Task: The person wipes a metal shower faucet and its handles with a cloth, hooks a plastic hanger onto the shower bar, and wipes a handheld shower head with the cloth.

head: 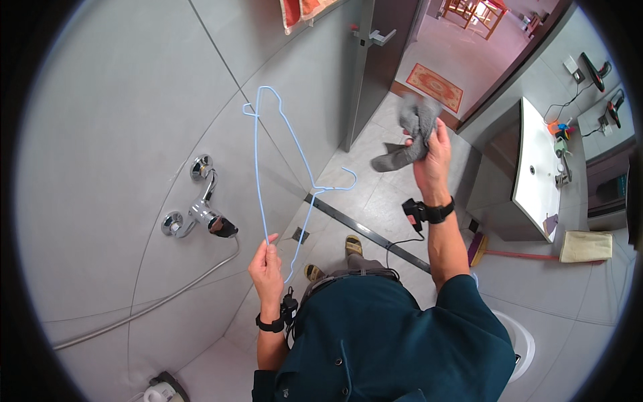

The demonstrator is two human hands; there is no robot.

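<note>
My left hand pinches the long bar of a light-blue wire clothes hanger between thumb and fingers. The hanger is held out in front of me, its hook pointing right toward the floor and one shoulder reaching up in front of the grey wall. In my right hand is a bunched grey cloth, gripped at one side, with a folded end hanging out to the left. Hanger and cloth are apart from each other. What garment the cloth is, I cannot tell.
On the left wall are a chrome shower mixer and its metal hose. A grey door stands ajar ahead. A white washbasin is at right, with a broom and a toilet below it. A dark strip crosses the floor.
</note>
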